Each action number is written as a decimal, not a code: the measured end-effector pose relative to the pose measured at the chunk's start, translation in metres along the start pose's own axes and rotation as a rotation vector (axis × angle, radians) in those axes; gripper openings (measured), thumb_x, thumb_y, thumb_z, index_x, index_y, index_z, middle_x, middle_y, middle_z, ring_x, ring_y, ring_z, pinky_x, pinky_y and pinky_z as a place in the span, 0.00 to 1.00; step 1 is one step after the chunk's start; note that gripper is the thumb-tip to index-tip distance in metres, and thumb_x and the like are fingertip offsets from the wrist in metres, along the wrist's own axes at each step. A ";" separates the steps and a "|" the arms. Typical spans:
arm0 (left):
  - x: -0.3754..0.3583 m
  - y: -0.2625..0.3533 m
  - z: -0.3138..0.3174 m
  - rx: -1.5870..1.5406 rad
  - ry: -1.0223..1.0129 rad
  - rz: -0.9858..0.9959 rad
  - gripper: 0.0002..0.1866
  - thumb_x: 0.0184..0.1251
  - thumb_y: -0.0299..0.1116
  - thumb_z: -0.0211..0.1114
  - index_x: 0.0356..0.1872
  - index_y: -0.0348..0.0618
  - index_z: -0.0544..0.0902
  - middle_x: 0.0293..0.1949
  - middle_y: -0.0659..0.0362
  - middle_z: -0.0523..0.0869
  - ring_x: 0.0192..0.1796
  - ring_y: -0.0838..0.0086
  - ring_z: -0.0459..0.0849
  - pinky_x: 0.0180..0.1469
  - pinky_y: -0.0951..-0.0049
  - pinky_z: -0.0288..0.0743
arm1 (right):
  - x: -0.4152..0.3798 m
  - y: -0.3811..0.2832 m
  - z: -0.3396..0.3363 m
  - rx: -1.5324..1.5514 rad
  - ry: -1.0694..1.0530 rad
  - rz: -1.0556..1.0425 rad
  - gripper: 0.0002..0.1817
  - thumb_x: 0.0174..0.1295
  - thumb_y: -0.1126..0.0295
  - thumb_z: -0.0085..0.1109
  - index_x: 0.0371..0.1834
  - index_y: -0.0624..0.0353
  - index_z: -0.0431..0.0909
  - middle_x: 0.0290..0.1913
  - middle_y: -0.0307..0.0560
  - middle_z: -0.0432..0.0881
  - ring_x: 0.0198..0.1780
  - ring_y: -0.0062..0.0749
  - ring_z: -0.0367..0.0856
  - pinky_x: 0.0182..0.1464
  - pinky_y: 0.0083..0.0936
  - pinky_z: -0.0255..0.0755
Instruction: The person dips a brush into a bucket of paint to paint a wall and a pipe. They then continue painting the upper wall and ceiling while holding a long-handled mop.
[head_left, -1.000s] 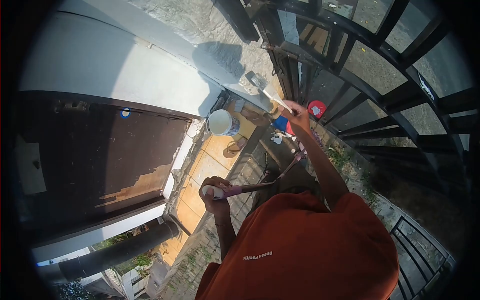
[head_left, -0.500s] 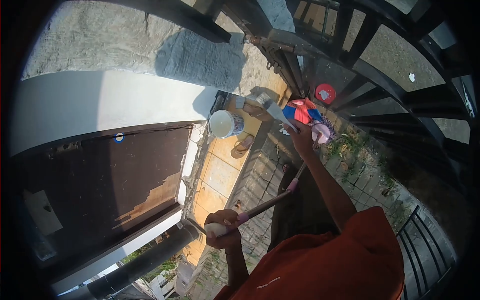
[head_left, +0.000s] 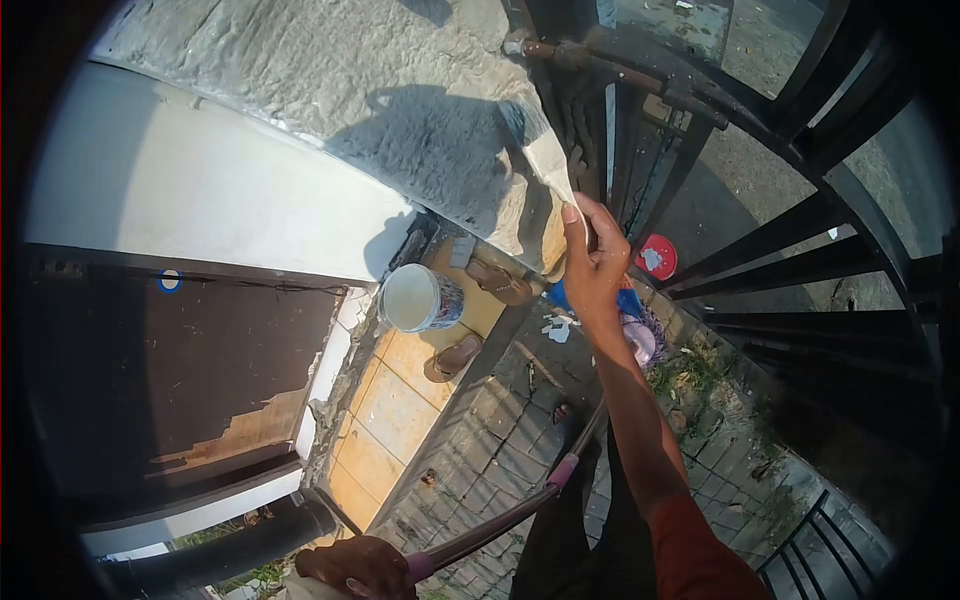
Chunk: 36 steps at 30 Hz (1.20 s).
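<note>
My right hand [head_left: 597, 262] is closed round the handle of a paint brush [head_left: 542, 150], whose bristles lie against the rough, partly white wall surface [head_left: 430, 130]. At the bottom left, my left hand [head_left: 360, 565] is wrapped round the end of a long pole [head_left: 500, 522] with pink sleeves. The pole runs up and to the right, passing behind my right forearm. Between the hands, a white bucket [head_left: 418, 298] stands on the orange tiles, next to a pair of sandals [head_left: 453, 358].
A black metal gate [head_left: 800, 230] curves along the right. Beyond its bars lies a red lid or bowl [head_left: 656, 257]. Blue cloth [head_left: 628, 298] and a pink round object [head_left: 638, 340] sit below. A brown door panel [head_left: 200, 370] is at left, above a dark pipe [head_left: 220, 545].
The brush in my right hand has moved up and left onto the wall surface. My left hand and the pole sit lower and further left in view. The camera view has shifted.
</note>
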<state>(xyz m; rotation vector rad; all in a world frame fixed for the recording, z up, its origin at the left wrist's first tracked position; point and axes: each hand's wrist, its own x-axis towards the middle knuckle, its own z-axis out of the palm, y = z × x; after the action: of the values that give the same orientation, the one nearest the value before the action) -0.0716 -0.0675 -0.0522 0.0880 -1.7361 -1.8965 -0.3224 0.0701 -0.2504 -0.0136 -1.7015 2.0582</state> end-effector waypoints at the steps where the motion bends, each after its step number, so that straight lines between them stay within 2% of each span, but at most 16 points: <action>1: -0.001 -0.006 -0.001 0.005 0.001 0.007 0.15 0.63 0.40 0.57 0.28 0.45 0.63 0.10 0.62 0.67 0.07 0.79 0.65 0.11 0.78 0.62 | 0.006 0.006 0.004 0.013 -0.005 -0.001 0.13 0.64 0.70 0.56 0.46 0.70 0.78 0.33 0.45 0.79 0.31 0.18 0.71 0.29 0.16 0.62; 3: -0.010 -0.016 0.000 0.023 0.008 0.015 0.15 0.63 0.40 0.58 0.28 0.45 0.63 0.10 0.62 0.68 0.07 0.78 0.65 0.11 0.78 0.63 | 0.014 0.015 0.012 -0.059 0.075 -0.056 0.13 0.64 0.70 0.57 0.45 0.69 0.78 0.31 0.44 0.78 0.28 0.19 0.70 0.26 0.18 0.60; 4: -0.013 -0.017 0.001 0.033 0.007 0.011 0.14 0.63 0.40 0.58 0.28 0.45 0.64 0.10 0.62 0.68 0.08 0.78 0.65 0.12 0.77 0.63 | 0.016 -0.001 0.010 -0.190 0.047 0.023 0.13 0.63 0.70 0.57 0.44 0.70 0.79 0.28 0.47 0.77 0.25 0.25 0.71 0.25 0.22 0.61; 5: -0.015 -0.019 0.002 0.040 0.001 0.008 0.14 0.63 0.40 0.58 0.28 0.45 0.64 0.11 0.62 0.68 0.08 0.78 0.65 0.12 0.77 0.63 | 0.015 0.005 0.007 -0.183 0.049 0.030 0.13 0.63 0.70 0.57 0.44 0.70 0.79 0.28 0.47 0.77 0.25 0.25 0.71 0.25 0.22 0.61; 7: -0.018 -0.019 0.003 0.054 -0.011 0.002 0.14 0.63 0.41 0.58 0.28 0.45 0.64 0.11 0.62 0.69 0.09 0.78 0.66 0.13 0.76 0.63 | 0.012 0.014 -0.002 -0.313 0.004 -0.054 0.13 0.62 0.70 0.57 0.43 0.70 0.79 0.27 0.52 0.77 0.24 0.33 0.73 0.25 0.27 0.63; 10: -0.021 -0.017 0.004 0.065 -0.021 -0.001 0.14 0.63 0.41 0.59 0.29 0.45 0.65 0.12 0.62 0.69 0.09 0.77 0.66 0.14 0.75 0.64 | -0.006 0.019 -0.021 -0.381 -0.055 0.044 0.13 0.62 0.70 0.56 0.43 0.70 0.79 0.27 0.55 0.77 0.23 0.39 0.73 0.26 0.31 0.63; 13: -0.025 -0.017 0.005 0.056 -0.019 -0.003 0.14 0.62 0.41 0.59 0.29 0.45 0.65 0.13 0.61 0.70 0.10 0.76 0.67 0.15 0.74 0.64 | -0.019 0.008 -0.033 -0.392 -0.053 0.039 0.13 0.62 0.70 0.56 0.43 0.70 0.79 0.27 0.55 0.77 0.23 0.37 0.74 0.26 0.30 0.64; 14: -0.026 -0.018 0.004 0.052 -0.018 -0.004 0.14 0.62 0.41 0.59 0.29 0.45 0.65 0.13 0.61 0.70 0.11 0.76 0.67 0.15 0.73 0.64 | -0.019 -0.007 -0.034 -0.369 -0.077 0.117 0.12 0.62 0.71 0.57 0.43 0.70 0.78 0.26 0.54 0.77 0.24 0.39 0.74 0.27 0.30 0.66; 18: -0.032 -0.013 0.004 0.045 -0.014 -0.026 0.14 0.62 0.41 0.60 0.30 0.45 0.66 0.14 0.61 0.71 0.12 0.75 0.68 0.17 0.72 0.65 | -0.005 -0.026 -0.020 -0.325 -0.106 0.079 0.12 0.61 0.73 0.55 0.44 0.70 0.78 0.27 0.55 0.77 0.24 0.42 0.74 0.29 0.30 0.67; 20: -0.035 -0.009 0.001 0.051 -0.013 -0.047 0.14 0.62 0.41 0.60 0.30 0.45 0.66 0.15 0.61 0.71 0.12 0.75 0.68 0.18 0.71 0.65 | 0.009 -0.021 -0.005 -0.201 -0.047 -0.121 0.12 0.61 0.76 0.54 0.46 0.70 0.77 0.30 0.57 0.78 0.27 0.46 0.76 0.30 0.31 0.67; 24: -0.039 -0.004 -0.007 0.051 -0.005 -0.076 0.14 0.61 0.41 0.60 0.31 0.45 0.67 0.16 0.60 0.72 0.13 0.74 0.69 0.19 0.70 0.65 | 0.007 0.005 -0.005 -0.375 -0.122 -0.132 0.13 0.60 0.74 0.53 0.45 0.71 0.77 0.33 0.61 0.79 0.34 0.55 0.79 0.35 0.36 0.70; 25: -0.039 -0.004 -0.008 0.047 -0.001 -0.083 0.14 0.61 0.41 0.60 0.31 0.45 0.67 0.16 0.60 0.72 0.14 0.74 0.69 0.19 0.69 0.65 | 0.001 0.010 -0.010 -0.378 -0.129 -0.131 0.13 0.60 0.74 0.53 0.45 0.71 0.77 0.33 0.61 0.79 0.34 0.55 0.79 0.35 0.36 0.70; 27: -0.042 -0.001 -0.008 0.037 0.009 -0.097 0.14 0.61 0.42 0.61 0.31 0.45 0.67 0.17 0.60 0.72 0.14 0.73 0.69 0.20 0.68 0.66 | -0.012 0.019 -0.023 -0.398 -0.200 0.048 0.14 0.60 0.72 0.54 0.45 0.72 0.77 0.33 0.61 0.79 0.35 0.56 0.79 0.37 0.37 0.70; 29: -0.043 0.000 -0.009 0.030 0.010 -0.114 0.14 0.61 0.42 0.61 0.31 0.45 0.68 0.17 0.60 0.73 0.15 0.73 0.70 0.21 0.68 0.66 | -0.023 0.037 -0.037 -0.421 -0.207 0.031 0.14 0.60 0.70 0.55 0.44 0.69 0.79 0.34 0.61 0.80 0.36 0.55 0.79 0.37 0.38 0.70; 32: -0.044 0.003 -0.011 0.025 0.006 -0.140 0.14 0.61 0.42 0.61 0.31 0.45 0.68 0.18 0.59 0.73 0.16 0.72 0.70 0.22 0.67 0.66 | -0.037 0.052 -0.057 -0.697 -0.319 0.146 0.12 0.59 0.68 0.56 0.42 0.61 0.80 0.36 0.57 0.81 0.38 0.54 0.80 0.39 0.39 0.72; 36: -0.044 0.006 -0.013 0.006 0.004 -0.169 0.14 0.60 0.42 0.62 0.32 0.45 0.69 0.19 0.59 0.74 0.17 0.71 0.71 0.24 0.65 0.67 | -0.045 0.050 -0.076 -0.921 -0.332 0.112 0.10 0.58 0.68 0.57 0.40 0.60 0.81 0.35 0.56 0.81 0.37 0.53 0.80 0.39 0.38 0.72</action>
<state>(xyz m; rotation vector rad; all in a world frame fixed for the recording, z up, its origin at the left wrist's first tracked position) -0.0266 -0.0599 -0.0624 0.2479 -1.7807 -2.0085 -0.2771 0.1180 -0.3270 -0.0651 -2.7595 1.2071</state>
